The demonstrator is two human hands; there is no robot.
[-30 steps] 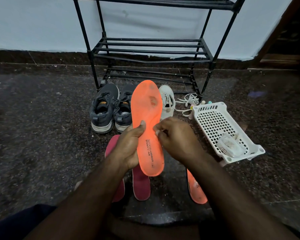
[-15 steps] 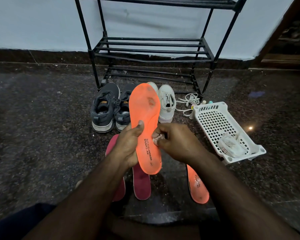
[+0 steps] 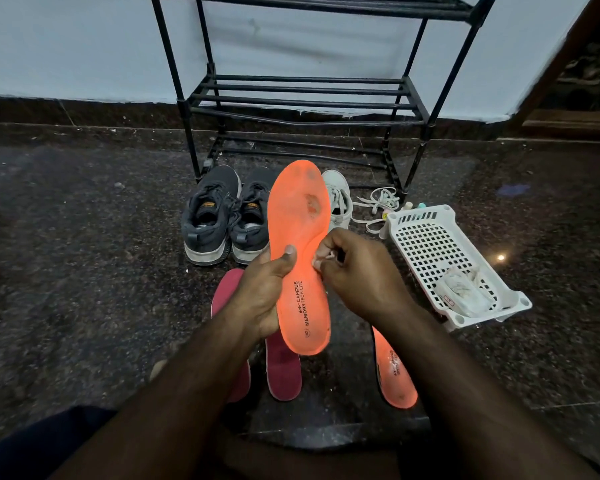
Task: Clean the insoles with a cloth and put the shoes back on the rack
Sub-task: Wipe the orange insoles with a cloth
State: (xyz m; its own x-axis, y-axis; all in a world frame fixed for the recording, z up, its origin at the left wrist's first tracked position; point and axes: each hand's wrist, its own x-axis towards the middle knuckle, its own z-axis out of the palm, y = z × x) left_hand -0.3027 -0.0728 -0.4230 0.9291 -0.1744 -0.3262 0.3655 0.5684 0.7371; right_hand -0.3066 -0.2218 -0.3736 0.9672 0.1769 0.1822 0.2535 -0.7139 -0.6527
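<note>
My left hand [image 3: 262, 292] grips an orange insole [image 3: 300, 244] by its left edge and holds it upright, printed heel end down. My right hand [image 3: 357, 275] has its fingers curled round a small white cloth [image 3: 321, 259], pressed to the insole's right edge at its waist. A second orange insole [image 3: 394, 370] and two maroon insoles [image 3: 283, 370] lie on the floor below. Two grey shoes [image 3: 222, 220] and a white shoe [image 3: 340, 202] stand in front of the black rack [image 3: 302, 98].
A white perforated basket [image 3: 440, 247] with a white packet [image 3: 463, 294] inside sits on the floor at the right. Loose white laces [image 3: 378, 202] lie by the rack's right leg. The dark speckled floor spreads to both sides. A pale wall stands behind the rack.
The right hand with the cloth has slid slightly up the insole's right edge. The left hand keeps its grip and the insole stays upright.
</note>
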